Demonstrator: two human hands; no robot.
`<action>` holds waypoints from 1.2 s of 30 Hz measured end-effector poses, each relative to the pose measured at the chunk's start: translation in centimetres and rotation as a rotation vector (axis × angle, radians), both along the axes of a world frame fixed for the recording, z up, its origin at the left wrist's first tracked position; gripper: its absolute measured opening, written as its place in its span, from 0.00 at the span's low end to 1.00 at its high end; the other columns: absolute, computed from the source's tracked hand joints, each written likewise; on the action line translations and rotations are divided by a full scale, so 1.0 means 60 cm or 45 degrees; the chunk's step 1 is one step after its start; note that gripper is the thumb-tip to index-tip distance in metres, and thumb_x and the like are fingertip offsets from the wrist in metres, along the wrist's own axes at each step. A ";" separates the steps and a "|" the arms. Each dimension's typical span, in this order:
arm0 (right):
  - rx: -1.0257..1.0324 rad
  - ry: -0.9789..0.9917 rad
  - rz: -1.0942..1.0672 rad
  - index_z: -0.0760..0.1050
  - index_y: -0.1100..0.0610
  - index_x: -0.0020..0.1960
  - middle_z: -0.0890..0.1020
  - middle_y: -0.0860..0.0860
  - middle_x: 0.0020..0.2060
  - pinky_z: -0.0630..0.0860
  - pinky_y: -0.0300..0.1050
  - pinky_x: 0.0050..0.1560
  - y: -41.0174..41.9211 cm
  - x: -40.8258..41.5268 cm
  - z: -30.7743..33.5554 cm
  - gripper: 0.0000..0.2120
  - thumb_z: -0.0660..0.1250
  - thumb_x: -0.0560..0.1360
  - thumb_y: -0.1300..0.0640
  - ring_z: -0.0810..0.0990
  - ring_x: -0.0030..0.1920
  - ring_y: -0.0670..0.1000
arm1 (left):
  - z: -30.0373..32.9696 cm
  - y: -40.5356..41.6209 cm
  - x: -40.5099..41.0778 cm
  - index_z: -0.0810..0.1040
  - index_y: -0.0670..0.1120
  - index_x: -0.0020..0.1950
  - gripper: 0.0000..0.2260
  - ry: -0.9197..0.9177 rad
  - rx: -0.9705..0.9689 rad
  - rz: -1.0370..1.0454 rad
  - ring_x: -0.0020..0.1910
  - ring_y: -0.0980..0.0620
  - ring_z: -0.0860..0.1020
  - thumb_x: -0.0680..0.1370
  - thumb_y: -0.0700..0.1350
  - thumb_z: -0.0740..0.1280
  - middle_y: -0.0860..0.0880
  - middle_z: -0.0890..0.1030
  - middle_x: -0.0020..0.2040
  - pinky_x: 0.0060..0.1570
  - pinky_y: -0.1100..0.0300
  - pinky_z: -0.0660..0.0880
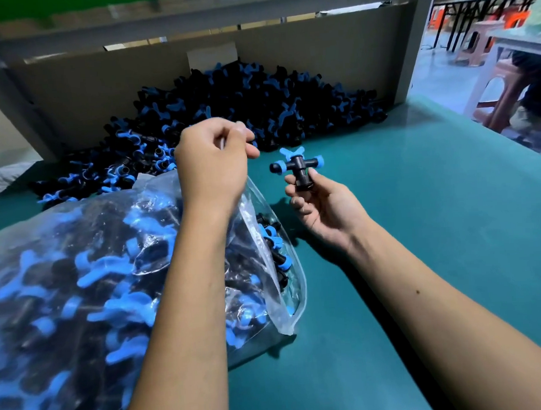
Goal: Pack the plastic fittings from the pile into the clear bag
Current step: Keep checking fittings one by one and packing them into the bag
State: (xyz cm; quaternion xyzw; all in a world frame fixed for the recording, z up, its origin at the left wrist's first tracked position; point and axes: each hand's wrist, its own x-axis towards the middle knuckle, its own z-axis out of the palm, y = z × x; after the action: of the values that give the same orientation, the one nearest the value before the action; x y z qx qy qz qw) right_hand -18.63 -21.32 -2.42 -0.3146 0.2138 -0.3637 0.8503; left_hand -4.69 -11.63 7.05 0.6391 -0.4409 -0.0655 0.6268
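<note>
Clear bag [78, 277] on the green table [421, 228], already bulging with black-and-blue fittings. Left hand [212, 164] pinches its mouth edge, holding it up. Right hand [322, 208], just right of the bag, grips one fitting [297, 167] by its stem, not yet in. Beyond the bag a large pile [242, 112] remains: plenty left to pack.

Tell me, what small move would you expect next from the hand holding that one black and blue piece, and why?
Probably the right hand carries the fitting leftward and drops it into the clear bag. It pinches a single fitting just beside the bag, while the left hand holds the bag's upper edge lifted, seemingly keeping the mouth open. The bag already looks quite full, and the pile remains large.
</note>
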 end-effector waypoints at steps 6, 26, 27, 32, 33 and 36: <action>-0.743 0.135 0.033 0.82 0.66 0.56 0.84 0.63 0.49 0.81 0.50 0.47 0.036 0.017 0.010 0.14 0.76 0.71 0.67 0.81 0.43 0.56 | 0.017 0.005 -0.008 0.84 0.43 0.43 0.11 0.048 -0.218 -0.124 0.27 0.61 0.72 0.80 0.41 0.63 0.49 0.83 0.34 0.34 0.63 0.67; -1.511 0.660 0.224 0.76 0.69 0.51 0.80 0.56 0.49 0.73 0.54 0.66 0.101 0.067 0.075 0.07 0.61 0.76 0.73 0.77 0.55 0.52 | 0.019 0.003 -0.036 0.82 0.47 0.51 0.09 -0.490 -0.043 0.614 0.52 0.48 0.75 0.76 0.37 0.65 0.50 0.71 0.51 0.49 0.66 0.62; -1.528 0.553 0.221 0.77 0.68 0.46 0.80 0.48 0.42 0.76 0.42 0.56 0.104 0.067 0.081 0.06 0.63 0.74 0.74 0.77 0.47 0.44 | 0.021 0.004 -0.033 0.82 0.46 0.51 0.10 -0.477 -0.091 0.609 0.50 0.49 0.75 0.75 0.35 0.64 0.49 0.72 0.51 0.49 0.66 0.63; -1.300 0.536 -0.097 0.64 0.64 0.34 0.65 0.54 0.34 0.62 0.53 0.37 0.108 0.105 0.079 0.12 0.62 0.73 0.71 0.59 0.37 0.55 | 0.034 -0.001 -0.034 0.85 0.43 0.45 0.10 -0.351 -0.237 0.325 0.40 0.53 0.78 0.72 0.32 0.66 0.45 0.82 0.45 0.45 0.70 0.70; -1.215 0.566 -0.161 0.62 0.62 0.35 0.64 0.54 0.34 0.68 0.56 0.39 0.111 0.112 0.077 0.14 0.61 0.76 0.71 0.61 0.35 0.56 | 0.035 -0.001 -0.040 0.85 0.43 0.44 0.10 -0.364 -0.250 0.289 0.39 0.53 0.77 0.72 0.32 0.66 0.46 0.82 0.44 0.44 0.70 0.70; -1.334 0.469 -0.144 0.66 0.55 0.37 0.69 0.46 0.33 0.71 0.29 0.39 0.107 0.111 0.070 0.07 0.61 0.71 0.64 0.71 0.32 0.33 | 0.034 -0.002 -0.046 0.85 0.46 0.44 0.10 -0.412 -0.169 0.221 0.41 0.53 0.79 0.71 0.34 0.67 0.49 0.82 0.44 0.45 0.65 0.74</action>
State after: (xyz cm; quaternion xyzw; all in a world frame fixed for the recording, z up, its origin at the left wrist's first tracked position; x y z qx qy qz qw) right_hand -11.99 -14.87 1.79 -0.7416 0.1661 -0.4054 0.5081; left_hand -7.42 -11.76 9.06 0.6342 -0.4825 0.1215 0.5918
